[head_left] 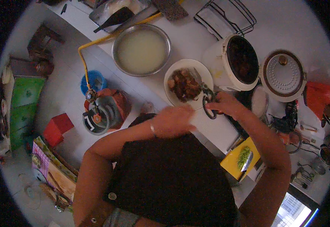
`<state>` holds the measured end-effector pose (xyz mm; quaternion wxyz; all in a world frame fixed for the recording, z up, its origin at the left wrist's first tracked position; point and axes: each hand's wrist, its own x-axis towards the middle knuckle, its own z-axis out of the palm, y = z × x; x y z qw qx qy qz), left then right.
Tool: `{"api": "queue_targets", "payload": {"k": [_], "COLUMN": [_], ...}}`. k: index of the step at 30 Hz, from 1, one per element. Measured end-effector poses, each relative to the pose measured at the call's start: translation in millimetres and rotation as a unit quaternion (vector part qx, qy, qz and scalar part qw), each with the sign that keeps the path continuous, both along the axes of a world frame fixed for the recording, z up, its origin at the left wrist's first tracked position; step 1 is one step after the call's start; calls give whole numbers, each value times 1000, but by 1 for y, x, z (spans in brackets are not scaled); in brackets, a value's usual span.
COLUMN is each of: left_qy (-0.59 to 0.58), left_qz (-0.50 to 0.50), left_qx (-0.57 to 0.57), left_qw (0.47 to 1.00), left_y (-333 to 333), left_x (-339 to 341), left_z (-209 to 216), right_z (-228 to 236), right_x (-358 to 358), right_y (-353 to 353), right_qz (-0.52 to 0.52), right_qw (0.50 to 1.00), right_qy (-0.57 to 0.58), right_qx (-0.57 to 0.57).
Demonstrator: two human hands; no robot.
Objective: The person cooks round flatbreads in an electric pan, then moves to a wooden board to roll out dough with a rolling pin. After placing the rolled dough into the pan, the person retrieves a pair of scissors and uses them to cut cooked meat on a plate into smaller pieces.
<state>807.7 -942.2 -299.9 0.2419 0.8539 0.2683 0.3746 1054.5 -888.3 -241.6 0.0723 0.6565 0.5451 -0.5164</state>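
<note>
A white plate [169, 95] on the counter carries browned chunks of meat [185, 84]. Across the plate's right side lies a pair of scissors [211, 111] with dark loop handles, its blades pointing toward the meat. My right hand [225, 104] is closed on those handles at the plate's right rim. My left hand [174, 122], with a bracelet at the wrist, hovers in front of the plate near my body. Motion smears its fingers, and I make out nothing in them.
A steel basin of cloudy liquid [142, 51] stands left of the plate, an open rice cooker [225, 68] behind right. A yellow cutting board [229, 164] with chopped greens and a knife lies right. A gas cylinder [100, 123] with a yellow hose [82, 56] stands on the floor left.
</note>
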Motion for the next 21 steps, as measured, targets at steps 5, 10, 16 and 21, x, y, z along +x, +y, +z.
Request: {"api": "queue_targets", "payload": {"k": [5, 10, 16, 21], "left_qy": [-40, -236, -200, -280], "left_qz": [205, -36, 51, 74], "left_qx": [-517, -775, -566, -665], "left_qw": [830, 585, 798, 689], "left_y": [31, 58, 20, 19], "left_x": [-39, -25, 15, 14], "left_z": [-57, -117, -148, -68], "right_z": [20, 32, 12, -9], "right_x": [-13, -38, -30, -43], "right_y": [10, 13, 3, -2], "right_qz": [173, 340, 449, 409], "right_qw": [950, 872, 814, 836], "right_qy": [-234, -321, -329, -342], "right_qx": [116, 145, 167, 127]}}
